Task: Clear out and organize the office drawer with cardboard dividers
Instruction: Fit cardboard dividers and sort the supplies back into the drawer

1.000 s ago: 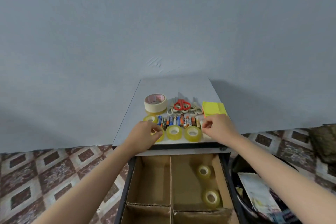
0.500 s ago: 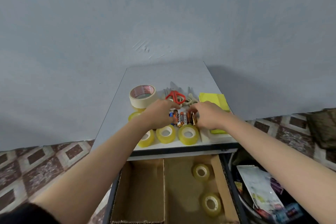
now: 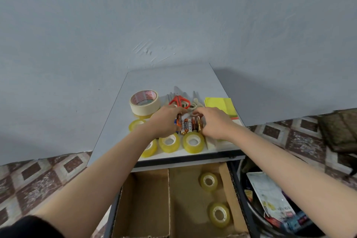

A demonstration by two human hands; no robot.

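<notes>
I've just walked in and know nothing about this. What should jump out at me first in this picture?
Two bare arms reach in, the left hand and right hand cupping a cluster of batteries between them on the white desk top. Around them lie yellowish tape rolls, a big masking tape roll and red scissors. Below, the open drawer has cardboard dividers, with two more rolls in its right compartment.

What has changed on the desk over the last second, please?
Both hands moved inward from the ends of the row: the left hand and the right hand now curl round the batteries, bunched together from a spread-out line. The masking tape, scissors, yellow notes, clear tape rolls on the desk and the two rolls in the drawer stayed put.
</notes>
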